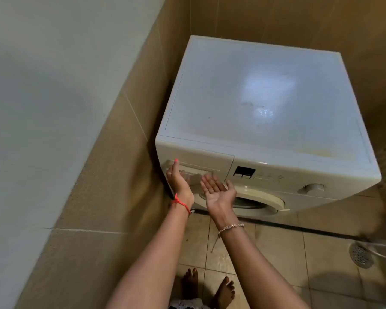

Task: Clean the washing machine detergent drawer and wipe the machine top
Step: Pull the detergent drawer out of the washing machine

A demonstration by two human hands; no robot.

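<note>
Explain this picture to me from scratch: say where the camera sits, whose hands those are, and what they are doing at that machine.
There is one picture, taken by a wide-angle camera on a person's head, looking down, so the arms are the wearer's own. No robot is involved. The white box is a front-loading washing machine in a tiled corner. Its top looks smudged, with nothing lying on it. The left hand reaches to the detergent drawer at the front's upper left corner. The right hand is open, palm up, beside it. Neither hand holds anything, and the drawer seems closed.

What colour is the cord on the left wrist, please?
Red-orange cord, clearest in the head view.
</note>
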